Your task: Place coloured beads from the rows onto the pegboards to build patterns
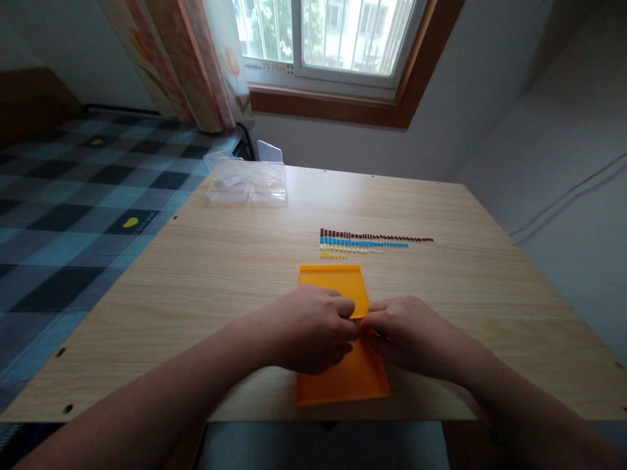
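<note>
In front of me on the table lie a yellow-orange shallow tray (337, 277) and, closer to the table's front edge, a deeper-orange tray section (343, 385). Whether the two are joined I cannot tell. My left hand (316, 329) is closed above them, its thumb and fingers pinched together. From the right, my right hand (404, 329) comes in closed, with its fingertips at the right edge where the two sections meet. The fingertips of both hands come together there. A tiny dark or greenish spot shows between them, too small to name.
Beyond the trays lie rows of small pieces: dark red pieces (362, 235), blue pieces (360, 242), cream pieces (350, 249) and yellow pieces (333, 256). A clear plastic box (247, 183) with raised lids stands at the far left of the wooden table (196, 281). A bed (98, 189) adjoins on the left.
</note>
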A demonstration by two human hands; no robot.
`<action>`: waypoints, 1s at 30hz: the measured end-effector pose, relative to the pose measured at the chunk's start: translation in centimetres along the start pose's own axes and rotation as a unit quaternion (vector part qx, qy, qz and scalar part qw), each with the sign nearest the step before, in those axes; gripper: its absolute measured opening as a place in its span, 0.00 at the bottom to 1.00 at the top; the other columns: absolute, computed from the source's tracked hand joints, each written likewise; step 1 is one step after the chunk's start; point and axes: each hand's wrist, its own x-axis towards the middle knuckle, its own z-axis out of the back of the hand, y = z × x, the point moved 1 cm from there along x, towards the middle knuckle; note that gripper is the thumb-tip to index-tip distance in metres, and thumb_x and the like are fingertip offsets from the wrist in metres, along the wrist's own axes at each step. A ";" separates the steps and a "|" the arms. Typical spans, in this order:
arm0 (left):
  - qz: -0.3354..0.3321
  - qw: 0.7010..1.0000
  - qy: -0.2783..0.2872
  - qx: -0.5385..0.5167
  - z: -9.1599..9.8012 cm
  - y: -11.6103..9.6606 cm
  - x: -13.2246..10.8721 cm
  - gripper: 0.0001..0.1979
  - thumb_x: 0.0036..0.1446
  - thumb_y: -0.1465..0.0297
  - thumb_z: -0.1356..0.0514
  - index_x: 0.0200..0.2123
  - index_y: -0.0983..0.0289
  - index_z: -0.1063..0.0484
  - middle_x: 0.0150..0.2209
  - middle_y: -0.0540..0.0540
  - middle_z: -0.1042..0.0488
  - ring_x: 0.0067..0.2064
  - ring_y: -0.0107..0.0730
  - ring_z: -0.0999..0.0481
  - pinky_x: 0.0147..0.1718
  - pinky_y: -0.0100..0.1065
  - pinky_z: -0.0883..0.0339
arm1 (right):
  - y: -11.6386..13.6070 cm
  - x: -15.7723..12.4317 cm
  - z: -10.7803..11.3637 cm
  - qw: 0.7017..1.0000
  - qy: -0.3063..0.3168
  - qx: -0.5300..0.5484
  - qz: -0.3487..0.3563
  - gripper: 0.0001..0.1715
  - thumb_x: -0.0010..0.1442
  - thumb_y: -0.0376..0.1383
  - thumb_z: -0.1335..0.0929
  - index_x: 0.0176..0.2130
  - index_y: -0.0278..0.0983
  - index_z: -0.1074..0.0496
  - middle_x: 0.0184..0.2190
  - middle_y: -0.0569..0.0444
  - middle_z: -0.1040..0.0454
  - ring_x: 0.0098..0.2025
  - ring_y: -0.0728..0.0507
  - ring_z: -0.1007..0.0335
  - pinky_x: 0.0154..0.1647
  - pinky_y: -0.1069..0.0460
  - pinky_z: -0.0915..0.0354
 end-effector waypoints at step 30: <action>0.129 0.990 0.049 0.029 0.8 3.0 -0.7 0.10 0.62 0.67 0.42 0.30 0.61 0.25 0.30 0.54 0.21 0.29 0.37 0.24 0.26 0.36 0.42 | 0.4 -0.8 0.3 0.998 -0.036 -0.041 -0.023 0.12 0.62 0.26 0.31 0.36 0.40 0.19 0.33 0.55 0.20 0.32 0.48 0.27 0.30 0.54 0.45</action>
